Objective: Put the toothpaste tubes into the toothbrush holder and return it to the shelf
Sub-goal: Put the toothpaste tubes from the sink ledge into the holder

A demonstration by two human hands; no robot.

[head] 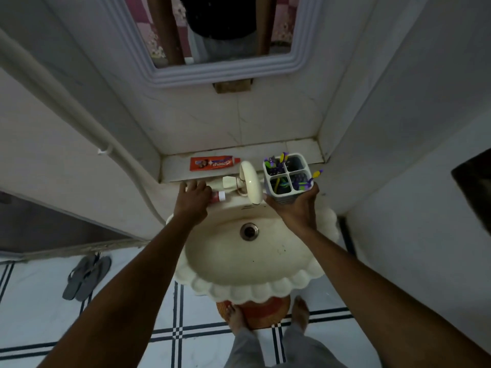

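My right hand (pixel 297 208) grips a white four-compartment toothbrush holder (pixel 288 176) from below, holding it above the right side of the sink; purple and yellow toothbrushes stick out of it. A red toothpaste tube (pixel 214 163) lies flat on the tiled shelf (pixel 300 150) behind the tap. My left hand (pixel 192 200) lies over a second toothpaste tube (pixel 220 196) on the sink's back rim, left of the tap. Only its white cap and a bit of red show. I cannot tell whether the fingers are closed on it.
A cream tap (pixel 249 181) stands between my hands over the scalloped sink (pixel 247 293). A mirror (pixel 212 73) hangs above the shelf. Grey sandals (pixel 86 278) lie on the tiled floor at the left. My feet show beneath the basin. A pipe (pixel 79 120) runs down the left wall.
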